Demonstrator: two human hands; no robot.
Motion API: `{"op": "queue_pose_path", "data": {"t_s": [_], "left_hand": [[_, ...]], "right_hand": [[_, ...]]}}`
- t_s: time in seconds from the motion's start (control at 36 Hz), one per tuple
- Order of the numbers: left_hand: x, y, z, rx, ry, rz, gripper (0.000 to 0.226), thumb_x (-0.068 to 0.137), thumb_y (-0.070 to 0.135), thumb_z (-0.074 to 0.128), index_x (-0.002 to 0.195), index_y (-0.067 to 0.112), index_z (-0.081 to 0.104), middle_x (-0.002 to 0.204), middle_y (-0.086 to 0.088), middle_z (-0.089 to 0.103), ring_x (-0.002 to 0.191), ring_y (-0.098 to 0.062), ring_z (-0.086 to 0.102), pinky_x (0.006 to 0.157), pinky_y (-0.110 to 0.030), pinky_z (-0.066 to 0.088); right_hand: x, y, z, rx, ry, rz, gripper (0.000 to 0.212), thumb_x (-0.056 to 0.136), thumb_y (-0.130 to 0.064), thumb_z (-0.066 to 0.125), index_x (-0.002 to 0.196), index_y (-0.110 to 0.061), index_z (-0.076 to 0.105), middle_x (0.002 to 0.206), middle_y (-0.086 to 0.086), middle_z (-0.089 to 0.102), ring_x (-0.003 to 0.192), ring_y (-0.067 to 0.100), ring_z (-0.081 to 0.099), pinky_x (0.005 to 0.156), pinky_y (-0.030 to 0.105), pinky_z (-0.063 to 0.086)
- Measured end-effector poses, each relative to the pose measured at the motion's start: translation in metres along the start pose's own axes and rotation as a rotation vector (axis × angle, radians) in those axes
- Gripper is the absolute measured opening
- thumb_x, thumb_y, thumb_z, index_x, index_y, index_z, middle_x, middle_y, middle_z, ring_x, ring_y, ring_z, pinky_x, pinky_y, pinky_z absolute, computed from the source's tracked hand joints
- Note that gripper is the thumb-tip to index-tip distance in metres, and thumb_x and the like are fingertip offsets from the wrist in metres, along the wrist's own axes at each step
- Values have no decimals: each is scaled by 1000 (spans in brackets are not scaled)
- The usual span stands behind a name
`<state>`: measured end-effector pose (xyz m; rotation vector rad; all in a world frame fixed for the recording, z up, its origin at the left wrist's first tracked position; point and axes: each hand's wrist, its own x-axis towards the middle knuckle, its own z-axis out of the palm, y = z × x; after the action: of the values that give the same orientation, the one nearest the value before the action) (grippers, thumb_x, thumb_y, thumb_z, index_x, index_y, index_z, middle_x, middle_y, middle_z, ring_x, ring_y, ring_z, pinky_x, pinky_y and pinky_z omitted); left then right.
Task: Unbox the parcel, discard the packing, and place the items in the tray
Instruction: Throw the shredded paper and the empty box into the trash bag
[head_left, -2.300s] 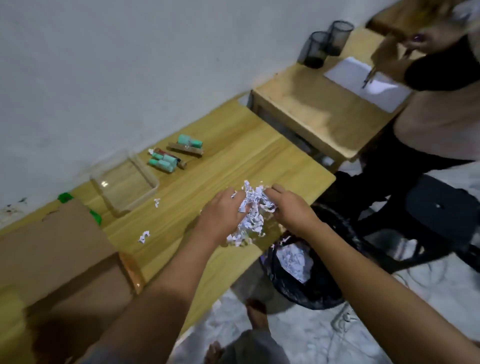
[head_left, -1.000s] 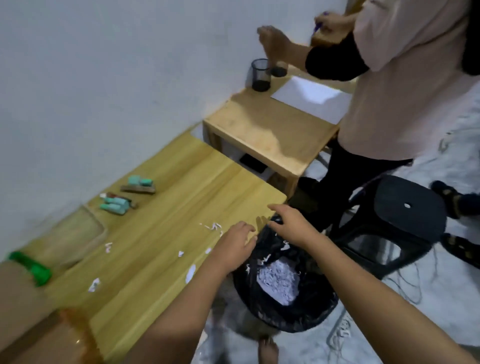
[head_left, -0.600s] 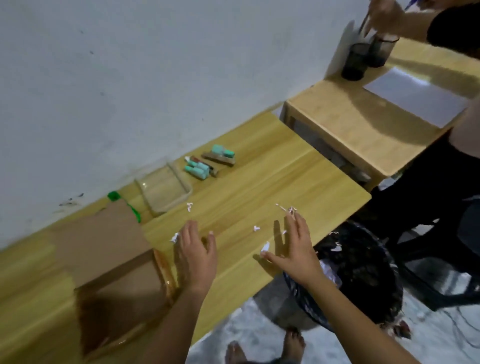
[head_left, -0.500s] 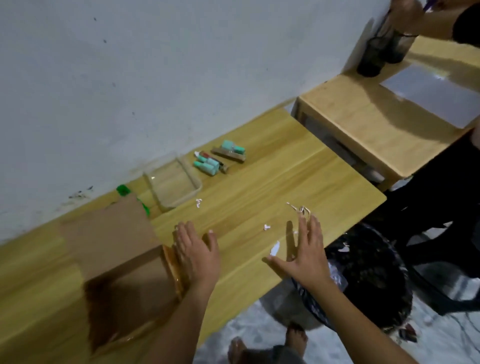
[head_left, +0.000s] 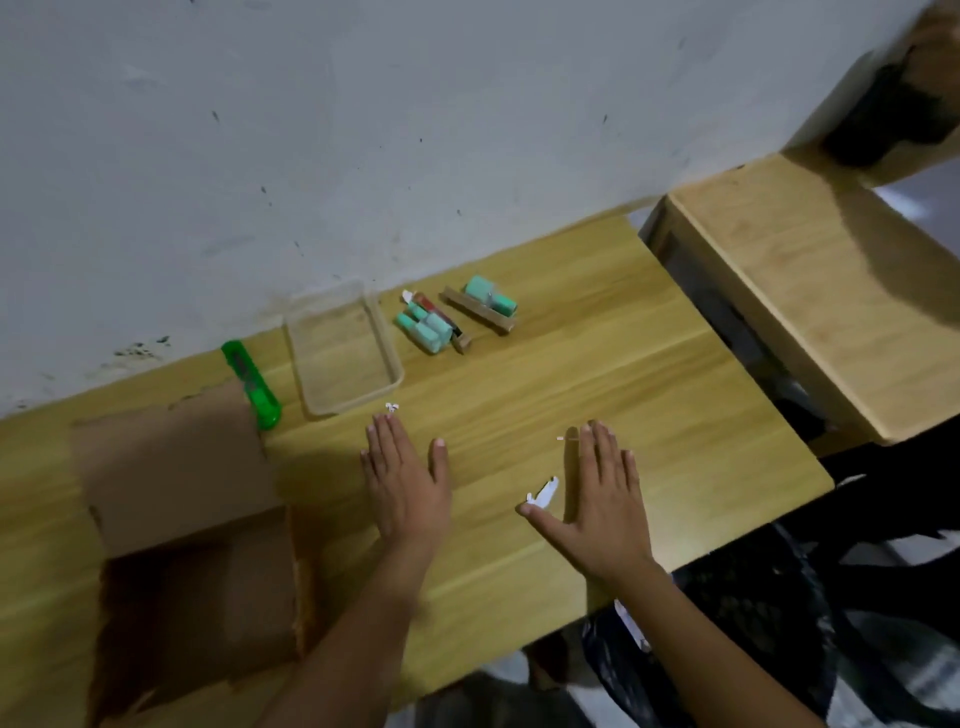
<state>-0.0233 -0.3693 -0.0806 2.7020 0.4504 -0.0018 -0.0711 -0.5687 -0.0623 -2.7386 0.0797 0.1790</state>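
Left hand (head_left: 404, 486) and right hand (head_left: 597, 499) flat, fingers spread wide, holding nothing, on bare tabletop (head_left: 649, 395). Open cardboard box (head_left: 192, 519) at left; clear tray (head_left: 343, 348) by wall, items (head_left: 441, 317) just beside it. Paper scrap (head_left: 543, 493) near right thumb.

Light wooden bench (head_left: 623, 374): 1, with a second, smaller wooden bench (head_left: 810, 291) at 2 o'clock. Clear rectangular plastic tray (head_left: 387, 332): 1, at 11 o'clock. Open brown cardboard box (head_left: 176, 467): 1, at 9 o'clock. Green plastic utility knife (head_left: 252, 384): 1. Small mint-green capped tubes (head_left: 423, 325): 3 discernible, count uncertain through blur. Brown sticks (head_left: 478, 312): 2. White paper scraps (head_left: 543, 493): 3. Bare hands: 2, left (head_left: 405, 488), right (head_left: 602, 504). Black bin bag (head_left: 753, 623): 1, at 4 o'clock.
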Motion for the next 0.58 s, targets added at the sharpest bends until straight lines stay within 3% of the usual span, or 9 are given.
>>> {"op": "queue_pose_path", "data": {"t_s": [0.14,0.22,0.28,0.36,0.44,0.58], "left_hand": [[6,16,8,-5,43,46,61,96,39,36,146,7,21,155,-9,21,144,-24,15,117,-41,14],[6,25,12,-35,36,163,60,94,41,29,144,8,28,154,-7,27,143,-23,23,115,-41,22],[3,34,15,-54,-31,253,60,93,41,24,145,11,26,155,-3,24,144,-17,18,117,-39,17],[-7,51,18,-64,-136,343,57,96,41,19,147,17,20,157,6,15,143,-4,4,117,-30,4],[-17,63,18,-84,-221,394,51,99,36,19,148,21,20,156,11,13,143,-1,2,119,-30,2],[-29,57,8,-149,-294,556,53,96,37,15,148,25,17,157,12,7,144,1,3,118,-25,5]], "right_hand": [[25,13,-8,32,-21,-177,92,79,-69,43,146,-15,12,157,1,13,145,12,6,116,27,-7],[36,21,-11,93,-17,-243,79,82,-59,48,143,-14,27,153,1,28,143,13,17,118,32,7],[40,25,-13,132,-13,-264,69,86,-52,49,140,-14,33,150,1,33,141,14,23,118,34,16],[42,28,-14,186,-8,-271,55,91,-41,46,138,-14,36,147,0,37,139,13,28,117,34,20],[42,30,-15,230,3,-266,47,92,-30,38,136,-13,39,146,1,39,137,12,30,114,40,29],[41,28,-16,295,22,-227,52,93,-40,38,139,-18,34,149,-1,33,137,12,30,112,37,32]]}}
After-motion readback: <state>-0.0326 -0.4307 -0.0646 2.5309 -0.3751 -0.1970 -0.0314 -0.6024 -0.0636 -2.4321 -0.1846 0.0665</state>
